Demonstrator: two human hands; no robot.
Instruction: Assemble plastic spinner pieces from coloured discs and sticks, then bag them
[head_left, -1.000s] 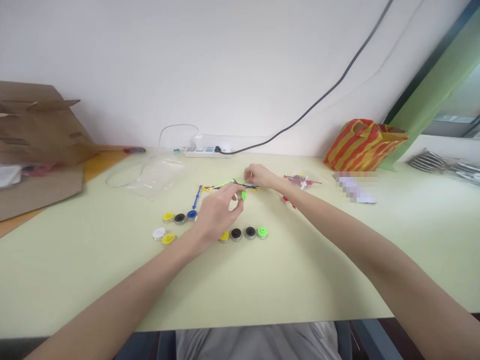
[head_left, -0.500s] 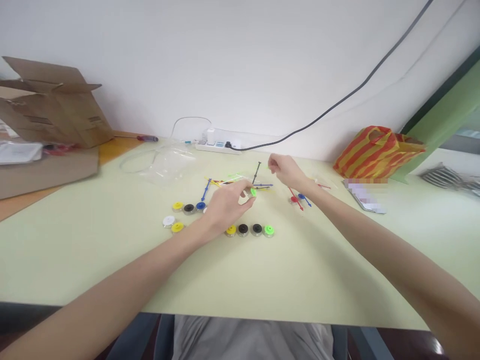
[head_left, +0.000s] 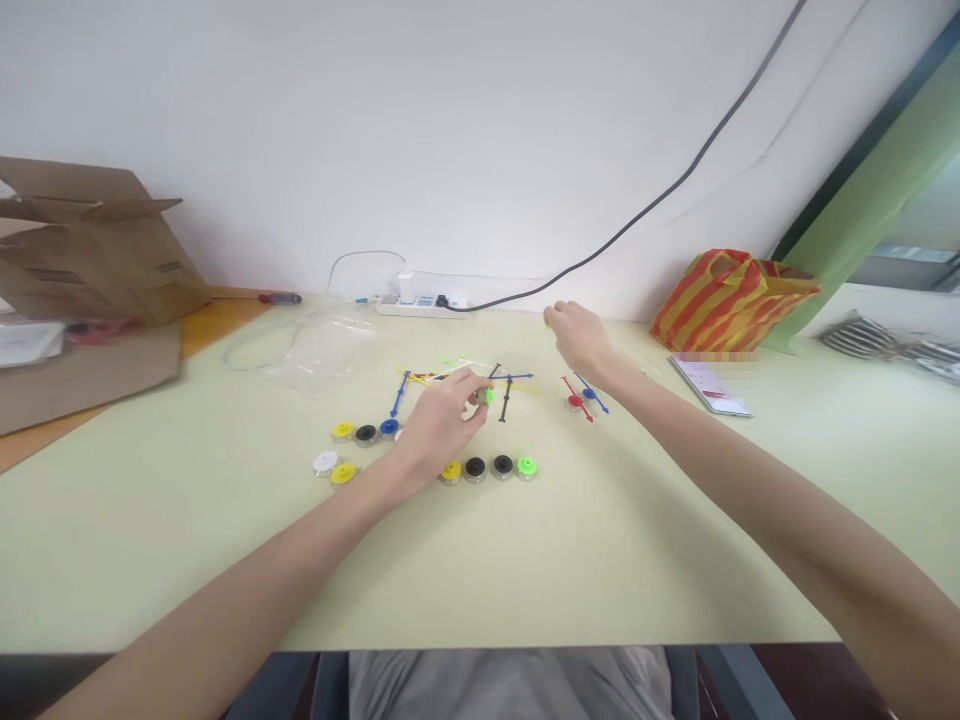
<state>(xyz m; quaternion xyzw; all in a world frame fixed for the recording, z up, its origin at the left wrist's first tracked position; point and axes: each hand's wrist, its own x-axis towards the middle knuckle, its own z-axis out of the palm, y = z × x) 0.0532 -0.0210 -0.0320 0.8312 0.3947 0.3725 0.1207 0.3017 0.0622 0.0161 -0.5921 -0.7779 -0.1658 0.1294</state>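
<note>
My left hand (head_left: 448, 415) pinches a small bright-green round cap (head_left: 489, 396) between thumb and fingers, held just above the loose sticks. My right hand (head_left: 581, 336) is raised over the table toward the wall, fingers closed; whatever is in them, I cannot make out. Beside the green cap lies a black arrow-ended stick (head_left: 507, 400). Blue, yellow and other thin sticks are piled behind my left hand. Nearer me stand round clear-based pieces with coloured caps, among them a black one (head_left: 475, 467), a green one (head_left: 527, 466) and a yellow one (head_left: 343, 474).
Right of the pile sit a red-capped piece (head_left: 574, 402) and a blue-capped piece (head_left: 589, 394) with arrow sticks. A phone (head_left: 711, 384) and a striped bag (head_left: 727, 300) are farther right. A power strip (head_left: 424, 308), plastic bag (head_left: 322, 350) and cardboard box (head_left: 97, 250) stand toward the back and left.
The view has shifted slightly. A black stick that pointed up behind my left hand now shows lower, beside it. My right hand is a little farther right; my left still holds the green cap.
</note>
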